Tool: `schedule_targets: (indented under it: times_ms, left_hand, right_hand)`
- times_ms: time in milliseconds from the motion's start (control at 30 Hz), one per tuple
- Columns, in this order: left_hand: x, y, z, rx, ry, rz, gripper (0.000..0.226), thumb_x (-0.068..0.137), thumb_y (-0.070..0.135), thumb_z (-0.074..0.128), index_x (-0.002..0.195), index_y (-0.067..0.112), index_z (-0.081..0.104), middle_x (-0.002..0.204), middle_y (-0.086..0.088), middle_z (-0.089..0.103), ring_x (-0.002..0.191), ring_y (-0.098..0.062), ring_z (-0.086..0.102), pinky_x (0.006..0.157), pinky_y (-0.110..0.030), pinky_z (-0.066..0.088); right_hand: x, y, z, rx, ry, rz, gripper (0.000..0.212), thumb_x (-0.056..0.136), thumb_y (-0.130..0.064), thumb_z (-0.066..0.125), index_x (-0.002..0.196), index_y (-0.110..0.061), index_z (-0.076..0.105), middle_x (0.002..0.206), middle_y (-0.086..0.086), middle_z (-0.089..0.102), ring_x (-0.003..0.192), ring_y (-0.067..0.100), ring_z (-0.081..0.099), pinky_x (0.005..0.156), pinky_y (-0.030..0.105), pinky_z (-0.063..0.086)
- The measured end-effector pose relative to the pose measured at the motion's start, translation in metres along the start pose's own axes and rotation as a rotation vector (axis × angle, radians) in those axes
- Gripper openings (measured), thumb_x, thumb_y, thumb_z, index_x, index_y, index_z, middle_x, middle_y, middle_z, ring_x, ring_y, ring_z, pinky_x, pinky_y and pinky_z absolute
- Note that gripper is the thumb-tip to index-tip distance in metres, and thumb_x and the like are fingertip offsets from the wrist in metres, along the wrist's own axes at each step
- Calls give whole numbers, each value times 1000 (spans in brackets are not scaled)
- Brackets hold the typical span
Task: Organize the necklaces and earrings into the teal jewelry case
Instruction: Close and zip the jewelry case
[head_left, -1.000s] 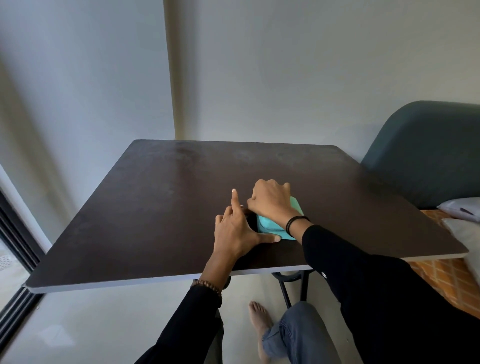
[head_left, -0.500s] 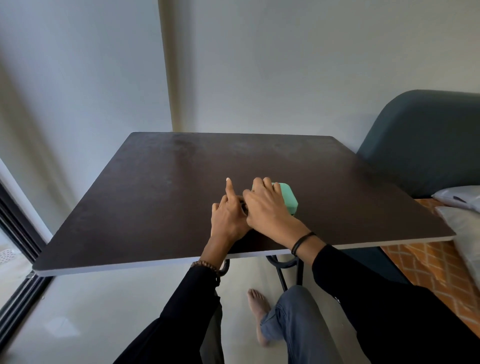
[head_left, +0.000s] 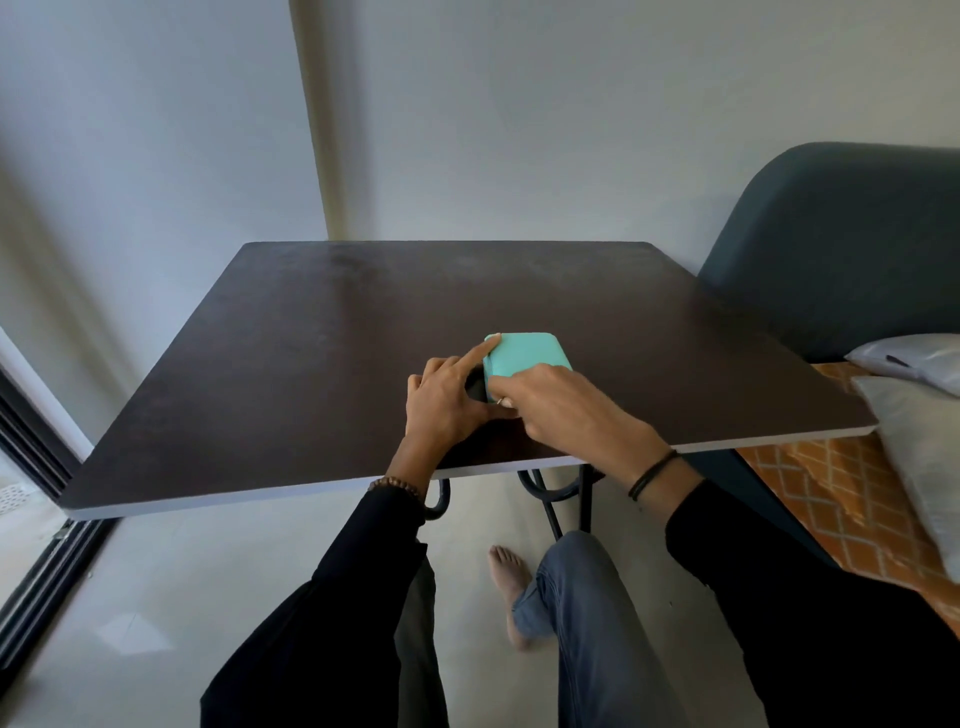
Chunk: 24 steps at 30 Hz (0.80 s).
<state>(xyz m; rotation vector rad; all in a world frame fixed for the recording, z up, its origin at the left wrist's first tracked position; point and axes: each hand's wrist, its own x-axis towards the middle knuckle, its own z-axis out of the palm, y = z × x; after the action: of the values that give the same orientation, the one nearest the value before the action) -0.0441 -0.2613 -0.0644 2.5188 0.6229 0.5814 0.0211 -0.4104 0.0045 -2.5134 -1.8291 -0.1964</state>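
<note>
1. Head view, change: the right hand (head_left: 566, 410) has drawn back toward the lower edge of the frame. It covered most of the case (head_left: 527, 352) half a second ago; the lid now shows, closed flat.
2. The left hand (head_left: 444, 402) has swung its straight index finger onto the case's upper-left corner. Its thumb reaches right and its other fingers are bent.
3. The right fingers (head_left: 501, 387) are narrow, pinching a small metal loop (head_left: 499, 400) at the case's lower-left corner.
4. Judgement: probably a zip pull being worked; opening or closing, cannot tell.
5. The case sits mid-frame on the bench (head_left: 311, 338), between both hands. No necklaces or earrings are visible.
</note>
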Motion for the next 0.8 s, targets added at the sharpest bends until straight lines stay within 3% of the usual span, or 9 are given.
schedule_targets:
  times_ms: [100, 200, 300, 400, 500, 600, 800]
  left_hand:
    - [0, 0, 0, 0, 8, 1, 98, 73, 72, 72, 154, 49, 24, 139, 7, 58, 133, -19, 40, 96, -35, 28]
    - [-1, 1, 1, 0, 11, -6, 99, 70, 75, 73, 154, 50, 25, 143, 9, 56, 134, -18, 40, 101, -37, 28]
    - [0, 0, 2, 2, 16, 2, 98, 71, 73, 73, 154, 49, 26, 144, 8, 56, 134, -19, 41, 101, -38, 29]
    - [1, 0, 2, 8, 10, 7, 98, 71, 72, 72, 154, 48, 26, 145, 6, 55, 133, -21, 42, 102, -40, 30]
    - [1, 0, 2, 15, 12, 3, 99, 70, 72, 73, 154, 48, 27, 140, 5, 58, 131, -22, 44, 97, -37, 28]
    - [3, -1, 4, 20, 13, 13, 99, 71, 73, 72, 155, 46, 27, 137, 2, 56, 128, -22, 46, 94, -36, 27]
    - [3, -1, 6, -12, 26, 19, 97, 70, 72, 75, 153, 46, 31, 143, 8, 55, 126, -16, 51, 94, -33, 26]
  right_hand:
    - [-3, 33, -1, -6, -53, -30, 8, 100, -13, 55, 102, -20, 58, 88, 0, 60, 85, 22, 64, 70, 34, 54]
    - [-10, 54, 3, 201, 4, 5, 10, 100, -13, 59, 102, -19, 67, 92, 4, 69, 81, 16, 68, 75, 39, 61]
    - [-17, 58, 11, 412, 66, 2, 10, 95, -10, 68, 100, -16, 73, 80, -8, 72, 73, 6, 71, 73, 24, 61]
    - [-22, 54, 20, 538, 139, 29, 12, 91, -7, 72, 98, -13, 79, 78, -21, 69, 77, -1, 70, 72, 8, 54]
    - [-21, 50, 25, 600, 216, 100, 7, 89, -14, 74, 93, -13, 80, 79, -7, 76, 75, 2, 72, 73, 10, 56]
    - [-19, 49, 33, 611, 272, 163, 10, 87, -25, 78, 87, -15, 79, 75, -3, 76, 70, 0, 71, 70, 13, 56]
    - [-22, 50, 40, 833, 287, 291, 12, 85, -14, 83, 91, -9, 73, 77, -1, 77, 66, 6, 75, 73, 18, 61]
